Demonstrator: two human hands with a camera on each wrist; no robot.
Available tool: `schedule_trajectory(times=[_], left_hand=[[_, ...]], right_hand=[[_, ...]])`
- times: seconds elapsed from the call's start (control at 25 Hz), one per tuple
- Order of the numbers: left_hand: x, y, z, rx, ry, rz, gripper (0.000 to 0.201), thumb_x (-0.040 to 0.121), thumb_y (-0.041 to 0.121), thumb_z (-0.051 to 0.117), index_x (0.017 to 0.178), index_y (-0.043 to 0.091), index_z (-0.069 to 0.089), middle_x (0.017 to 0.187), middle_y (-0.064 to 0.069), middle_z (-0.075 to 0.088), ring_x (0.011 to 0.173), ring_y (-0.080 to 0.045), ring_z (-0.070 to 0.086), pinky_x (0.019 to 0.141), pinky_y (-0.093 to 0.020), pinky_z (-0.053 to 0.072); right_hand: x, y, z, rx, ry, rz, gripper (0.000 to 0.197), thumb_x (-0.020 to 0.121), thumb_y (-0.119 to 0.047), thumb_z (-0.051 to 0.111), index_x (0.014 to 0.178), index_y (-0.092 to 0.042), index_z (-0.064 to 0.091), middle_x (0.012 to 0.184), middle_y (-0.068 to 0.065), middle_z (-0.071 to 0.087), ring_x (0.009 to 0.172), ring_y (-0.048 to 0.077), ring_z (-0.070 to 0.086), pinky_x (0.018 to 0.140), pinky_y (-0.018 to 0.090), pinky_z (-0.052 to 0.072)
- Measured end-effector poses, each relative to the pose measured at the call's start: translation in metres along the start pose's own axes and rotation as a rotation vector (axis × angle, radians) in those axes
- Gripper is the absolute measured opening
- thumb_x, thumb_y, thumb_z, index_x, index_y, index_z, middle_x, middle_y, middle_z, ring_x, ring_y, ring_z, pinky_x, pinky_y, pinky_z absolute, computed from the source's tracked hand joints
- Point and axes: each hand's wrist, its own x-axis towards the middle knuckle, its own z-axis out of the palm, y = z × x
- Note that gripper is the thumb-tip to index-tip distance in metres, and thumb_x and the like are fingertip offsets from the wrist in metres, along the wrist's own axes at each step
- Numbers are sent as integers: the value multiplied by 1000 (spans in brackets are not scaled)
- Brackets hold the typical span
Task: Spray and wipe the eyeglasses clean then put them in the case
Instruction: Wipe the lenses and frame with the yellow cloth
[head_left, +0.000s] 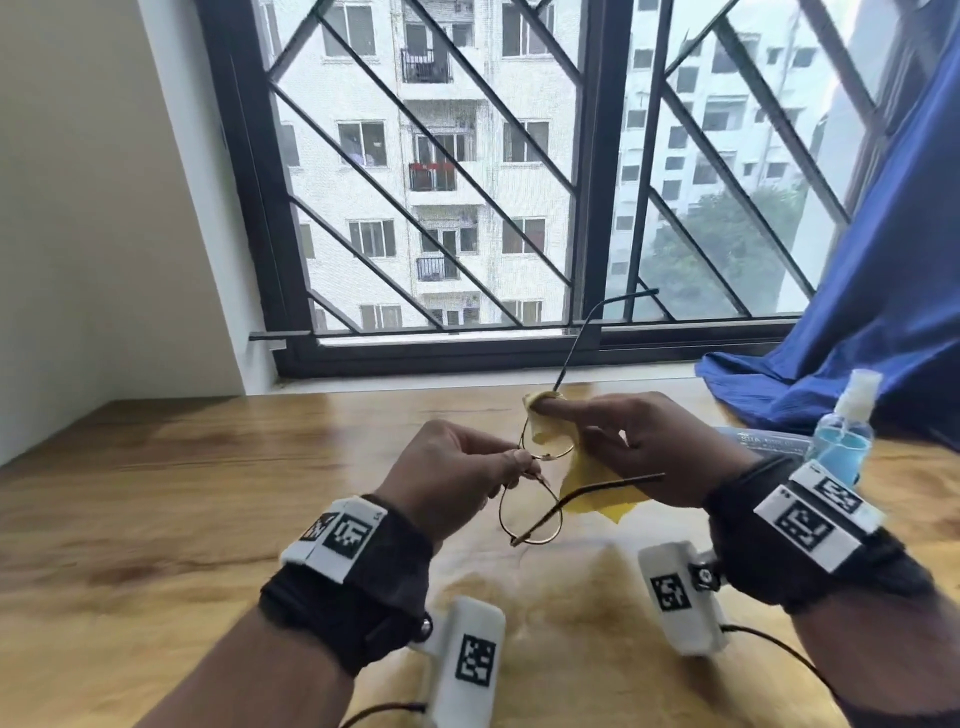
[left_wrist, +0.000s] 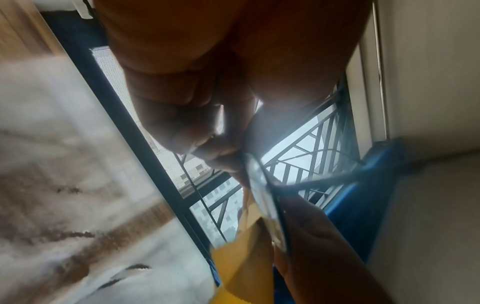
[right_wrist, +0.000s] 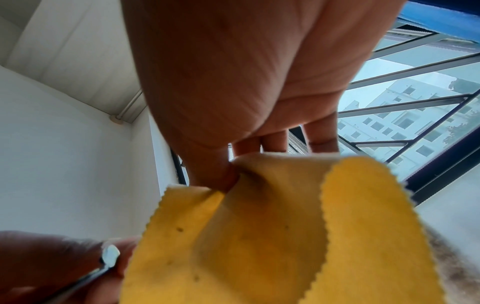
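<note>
Thin gold-rimmed eyeglasses (head_left: 530, 514) hang in the air above the wooden table (head_left: 156, 493), both temples unfolded. My left hand (head_left: 467, 467) pinches the frame at the bridge between thumb and fingers. My right hand (head_left: 639, 441) pinches a yellow cloth (head_left: 592, 483) around the far lens, index finger stretched along the top of it. In the left wrist view the glasses (left_wrist: 262, 197) show edge-on with the yellow cloth (left_wrist: 241, 263) below. The right wrist view shows the cloth (right_wrist: 272, 236) folded under my thumb. A spray bottle (head_left: 844, 431) of blue liquid stands at the right.
A flat grey-blue object with print (head_left: 763, 441) lies behind my right hand, beside the bottle. A blue curtain (head_left: 857, 322) spills onto the table's far right corner. A barred window (head_left: 519, 171) runs along the back and a white wall (head_left: 104, 208) closes the left.
</note>
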Motion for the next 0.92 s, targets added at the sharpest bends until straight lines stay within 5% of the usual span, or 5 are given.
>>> schedule_trajectory(times=[0.2, 0.36, 0.64, 0.8, 0.92], left_hand=[[7, 1, -19, -111, 129, -36, 14, 86, 6, 73, 75, 7, 82, 63, -10, 61, 56, -15, 43, 51, -24, 33], [1, 4, -8, -17, 33, 24, 14, 86, 9, 73, 75, 10, 83, 67, -13, 64, 53, -12, 43, 51, -24, 34], [6, 3, -18, -38, 138, 3, 15, 86, 9, 72, 75, 8, 82, 62, -8, 60, 53, -13, 41, 52, -25, 33], [0, 3, -8, 16, 29, 17, 15, 87, 10, 72, 77, 7, 82, 62, -8, 61, 51, -10, 42, 50, -23, 34], [1, 3, -9, 17, 72, 28, 14, 87, 9, 72, 79, 7, 83, 63, -10, 60, 51, -11, 41, 51, -23, 34]], right_hand=[[0, 0, 1, -70, -26, -24, 57, 87, -34, 38, 120, -81, 40, 117, 8, 73, 103, 27, 67, 89, 47, 53], [-1, -3, -1, -67, 2, -22, 55, 93, -15, 51, 140, -44, 53, 108, 7, 73, 94, 25, 66, 86, 47, 52], [0, 3, 3, -37, -65, -32, 57, 82, -39, 41, 117, -83, 40, 122, 2, 73, 110, 28, 68, 94, 49, 54], [-1, -1, 1, -39, -46, -13, 58, 89, -30, 48, 129, -72, 43, 110, 3, 76, 97, 24, 70, 88, 46, 54], [0, -4, 5, -14, -97, -44, 52, 92, -27, 50, 132, -60, 52, 125, -2, 73, 112, 22, 69, 96, 45, 53]])
